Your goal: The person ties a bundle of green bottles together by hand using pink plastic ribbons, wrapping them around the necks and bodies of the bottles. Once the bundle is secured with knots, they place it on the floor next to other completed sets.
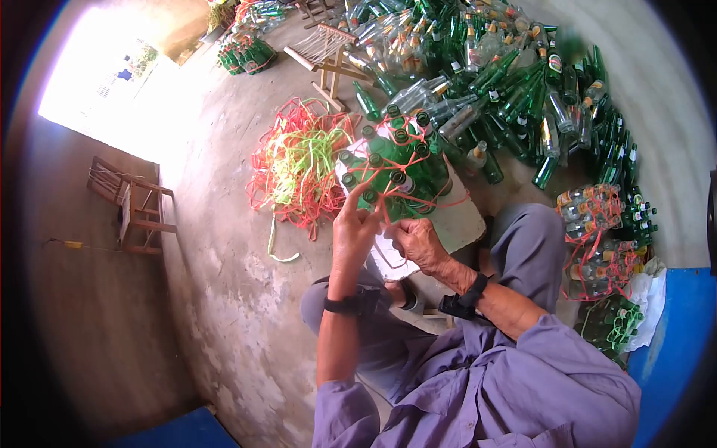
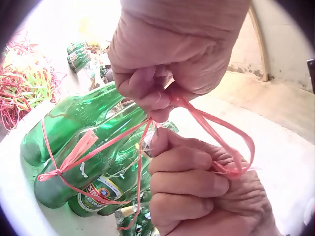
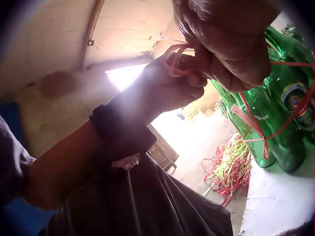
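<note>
A cluster of green glass bottles [image 1: 396, 160] stands upright, bound with red plastic string [image 1: 429, 200], and its necks point up. At the near side of the cluster, my left hand [image 1: 354, 233] pinches the string. My right hand [image 1: 423, 245] is close beside it, fingers curled round the same string. In the left wrist view, a loop of string [image 2: 236, 132] bows out between the two hands, and a knot [image 2: 58, 172] with a short tail lies against one bottle. The fingertips partly hide the string where they meet.
The bottles stand on a white slab [image 1: 448, 224]. Tangled red and yellow-green string [image 1: 302, 164] lies on the floor to the left. A large heap of loose bottles [image 1: 508, 82] fills the back right. Tied bundles [image 1: 594, 239] sit at the right, and a wooden stool [image 1: 328, 63] stands behind.
</note>
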`<act>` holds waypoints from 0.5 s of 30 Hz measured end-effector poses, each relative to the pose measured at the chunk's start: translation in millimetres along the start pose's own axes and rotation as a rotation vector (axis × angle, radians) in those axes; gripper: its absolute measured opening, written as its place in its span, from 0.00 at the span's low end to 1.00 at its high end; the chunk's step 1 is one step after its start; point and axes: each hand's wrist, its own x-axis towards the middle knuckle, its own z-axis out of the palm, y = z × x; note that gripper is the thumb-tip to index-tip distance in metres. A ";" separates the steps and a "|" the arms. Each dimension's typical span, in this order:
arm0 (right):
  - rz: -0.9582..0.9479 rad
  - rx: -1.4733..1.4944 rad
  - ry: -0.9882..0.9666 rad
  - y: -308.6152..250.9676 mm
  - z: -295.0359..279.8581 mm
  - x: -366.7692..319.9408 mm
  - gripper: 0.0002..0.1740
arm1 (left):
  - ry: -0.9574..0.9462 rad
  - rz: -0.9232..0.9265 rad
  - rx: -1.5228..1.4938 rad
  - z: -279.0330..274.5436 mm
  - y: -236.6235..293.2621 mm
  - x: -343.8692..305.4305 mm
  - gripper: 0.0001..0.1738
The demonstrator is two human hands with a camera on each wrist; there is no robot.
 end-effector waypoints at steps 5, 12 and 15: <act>-0.005 -0.039 -0.005 0.4 -0.5 0.7 0.15 | -0.031 0.015 0.108 -11.5 -4.7 -5.2 0.34; -0.021 -0.029 0.003 3.5 -2.9 1.5 0.14 | -0.026 0.039 0.384 -14.6 -11.5 -9.3 0.37; -0.005 -0.023 0.004 4.7 -4.9 2.5 0.13 | 0.017 0.058 0.402 -14.3 -17.5 -12.1 0.34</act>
